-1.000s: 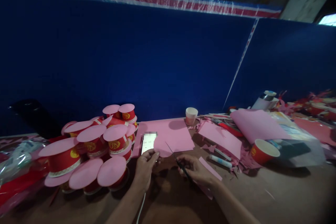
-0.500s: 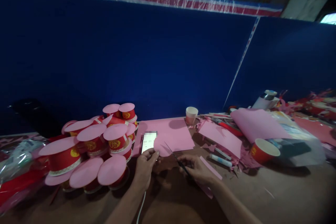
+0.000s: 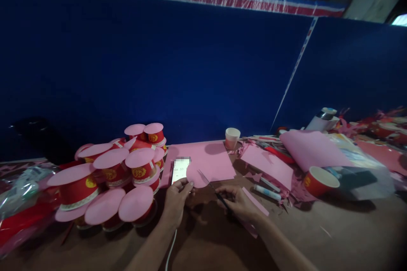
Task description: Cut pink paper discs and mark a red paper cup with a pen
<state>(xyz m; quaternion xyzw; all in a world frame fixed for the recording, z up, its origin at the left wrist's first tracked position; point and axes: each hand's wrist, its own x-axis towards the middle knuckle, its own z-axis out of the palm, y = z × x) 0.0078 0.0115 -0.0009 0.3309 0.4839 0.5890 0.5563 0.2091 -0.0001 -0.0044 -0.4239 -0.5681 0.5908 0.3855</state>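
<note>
Between thumb and fingers of my left hand [image 3: 179, 197] is the edge of a rounded pink paper piece [image 3: 199, 176]. My right hand [image 3: 233, 203] grips dark-handled scissors [image 3: 222, 200], whose thin blades point up and left, slightly parted, at the right side of that piece. Behind the pink piece lie larger pink sheets [image 3: 214, 159] flat on the table. A lit phone [image 3: 180, 170] showing a clock rests on their left part, just beyond my left hand. Where the blades touch the paper is too small to tell.
Red cups topped with pink discs [image 3: 110, 169] are stacked at the left, beside clear plastic bags [image 3: 28, 194]. A white cup [image 3: 232, 138] stands behind. Rightward are pink scraps [image 3: 269, 165], a glue tube [image 3: 267, 192] and a tilted red cup [image 3: 321, 182]. A white cable [image 3: 171, 250] runs near my left forearm.
The scissor blades have parted slightly, and the rounded pink piece has shifted a little. My hands have stayed nearly in place.
</note>
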